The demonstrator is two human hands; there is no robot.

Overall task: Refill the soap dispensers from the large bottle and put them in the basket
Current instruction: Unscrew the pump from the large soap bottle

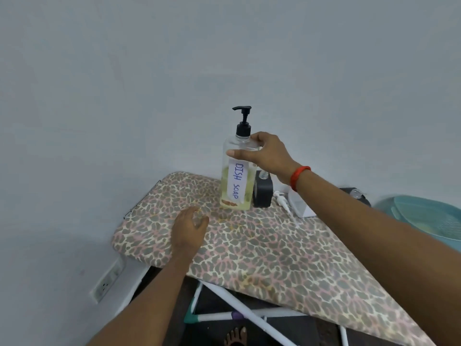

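Note:
A tall clear bottle with a black pump top and a "DISH SOAP" label stands on the leopard-print ironing board; yellowish liquid fills its lower part. My right hand grips the bottle's shoulder from the right. My left hand rests open on the board, in front and to the left of the bottle. Behind the bottle sits a small dark grey dispenser without its pump. A white pump head lies on the board beside a white dispenser. A teal basket is at the far right.
The board's far end sits close to a plain grey wall. Its white metal legs cross underneath. A wall socket is low on the left. Another dark object lies behind my right forearm. A bare foot shows below.

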